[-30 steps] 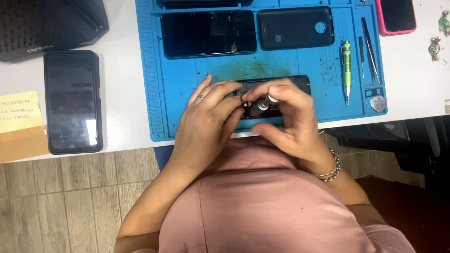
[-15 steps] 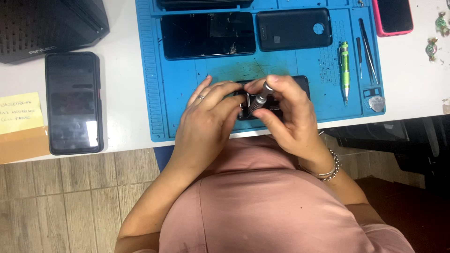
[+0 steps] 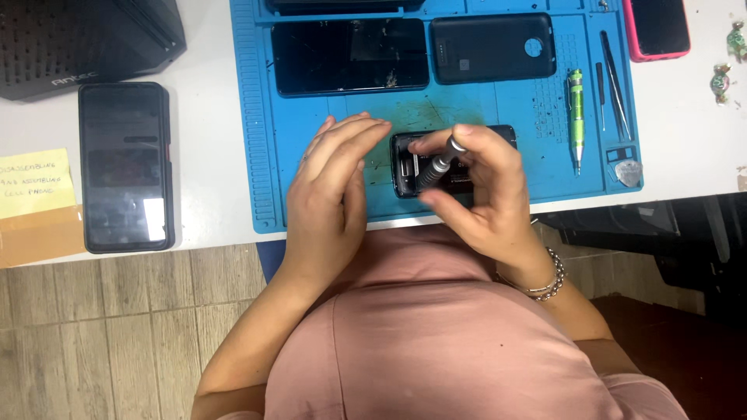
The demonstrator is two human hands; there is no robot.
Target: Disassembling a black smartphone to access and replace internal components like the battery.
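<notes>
An opened black phone lies on the blue work mat near the table's front edge. My right hand grips a small silver screwdriver, its tip down on the phone's insides. My left hand rests flat on the mat just left of the phone, fingers extended towards its left end. Whether the fingertips touch the phone is unclear. Much of the phone is hidden under my right hand.
On the mat's far side lie a black phone screen and a black back cover. A green screwdriver, tweezers and a pick sit at the right. A black phone and yellow note lie left.
My left hand has come off the phone and slid left onto the mat, fingers straightened. My right hand still holds the screwdriver on the phone, now more exposed.
</notes>
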